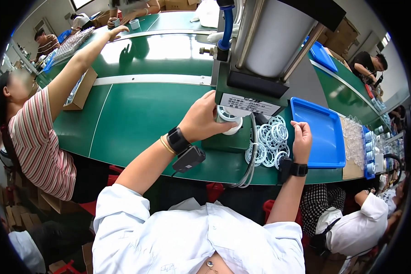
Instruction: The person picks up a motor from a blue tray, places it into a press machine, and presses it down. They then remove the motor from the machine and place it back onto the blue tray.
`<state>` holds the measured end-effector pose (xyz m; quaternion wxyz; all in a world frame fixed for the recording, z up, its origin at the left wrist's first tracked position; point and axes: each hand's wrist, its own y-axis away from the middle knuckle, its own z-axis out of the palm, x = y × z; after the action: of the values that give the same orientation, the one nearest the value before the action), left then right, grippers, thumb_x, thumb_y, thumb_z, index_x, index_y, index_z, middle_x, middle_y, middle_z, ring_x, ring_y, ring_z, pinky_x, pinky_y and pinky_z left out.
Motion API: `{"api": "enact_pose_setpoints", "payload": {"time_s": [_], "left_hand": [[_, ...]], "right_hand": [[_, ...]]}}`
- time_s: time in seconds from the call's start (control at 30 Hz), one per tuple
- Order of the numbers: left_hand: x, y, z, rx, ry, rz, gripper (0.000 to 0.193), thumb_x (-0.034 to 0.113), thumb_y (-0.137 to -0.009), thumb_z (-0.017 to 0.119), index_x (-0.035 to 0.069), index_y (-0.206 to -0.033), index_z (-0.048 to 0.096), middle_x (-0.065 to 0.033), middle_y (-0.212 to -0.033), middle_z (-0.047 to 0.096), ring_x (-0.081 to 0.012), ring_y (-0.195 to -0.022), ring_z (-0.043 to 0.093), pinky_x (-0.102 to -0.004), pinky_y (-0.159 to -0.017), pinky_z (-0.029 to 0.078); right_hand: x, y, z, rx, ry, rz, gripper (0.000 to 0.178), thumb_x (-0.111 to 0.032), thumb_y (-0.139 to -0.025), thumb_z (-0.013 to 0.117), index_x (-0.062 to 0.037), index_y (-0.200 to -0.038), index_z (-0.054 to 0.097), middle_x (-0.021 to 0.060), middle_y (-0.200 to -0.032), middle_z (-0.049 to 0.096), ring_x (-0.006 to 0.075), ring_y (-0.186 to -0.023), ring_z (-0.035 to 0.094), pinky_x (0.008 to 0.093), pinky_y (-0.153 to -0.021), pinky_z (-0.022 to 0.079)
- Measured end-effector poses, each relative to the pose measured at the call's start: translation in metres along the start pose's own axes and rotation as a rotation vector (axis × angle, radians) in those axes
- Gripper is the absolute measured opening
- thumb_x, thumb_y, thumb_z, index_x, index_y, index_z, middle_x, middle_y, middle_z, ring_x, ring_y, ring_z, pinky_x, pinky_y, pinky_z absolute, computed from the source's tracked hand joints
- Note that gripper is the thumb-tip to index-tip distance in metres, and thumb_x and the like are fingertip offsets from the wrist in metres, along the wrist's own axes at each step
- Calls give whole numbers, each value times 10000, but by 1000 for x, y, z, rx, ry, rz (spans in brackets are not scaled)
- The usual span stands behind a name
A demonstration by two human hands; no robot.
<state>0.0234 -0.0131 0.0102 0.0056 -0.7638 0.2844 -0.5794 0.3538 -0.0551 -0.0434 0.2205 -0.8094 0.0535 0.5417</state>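
My left hand (pixel 202 119) is closed around a white round plastic part (pixel 233 130) under the head of a bench press (pixel 251 86). A pale blue spoked ring (pixel 222 114) shows at the top of that part, and the press head partly hides it. My right hand (pixel 302 141) is curled closed between a pile of pale blue spoked rings (pixel 270 139) and a blue tray (pixel 324 137). Whatever it may hold is hidden by the fingers. The press stands on a green base (pixel 228 144), with a large grey cylinder (pixel 276 39) above.
Thin cables (pixel 250 169) hang beside the rings over the table edge. Clear plastic parts (pixel 353 141) lie right of the tray. At left, a co-worker in a striped shirt (pixel 36 130) reaches across the green table (pixel 141 114), near an open cardboard box (pixel 83 91).
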Motion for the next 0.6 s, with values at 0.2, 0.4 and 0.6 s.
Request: {"api": "enact_pose_setpoints", "payload": {"time_s": [0.2,0.4,0.6], "left_hand": [[10,-3,0,-147,-267,-70,525,250,-683,776,21,-1120,598,-138,-1128,555,-299,-1038,533,-389,-926,424],[-7,2,-5,-212,-342,-132,579,299,-736,743,40,-1217,549,-157,-1177,541,-305,-1129,478,-402,-980,380],[-71,16,-74,-56,-306,-58,603,383,-871,579,71,-1355,401,-155,-1338,439,-311,-1254,388,-448,-1056,296]], "right_hand": [[-22,6,-4,45,-408,30,118,-117,-922,469,-26,-883,534,120,-1066,627,115,-954,526,261,-910,383],[-41,9,42,-307,85,-206,226,-228,-946,454,-20,-954,543,155,-1060,611,259,-1004,531,352,-948,376],[-41,16,58,-405,652,-296,365,-318,-956,433,16,-1050,546,186,-1029,577,356,-1043,493,423,-985,335]]}}
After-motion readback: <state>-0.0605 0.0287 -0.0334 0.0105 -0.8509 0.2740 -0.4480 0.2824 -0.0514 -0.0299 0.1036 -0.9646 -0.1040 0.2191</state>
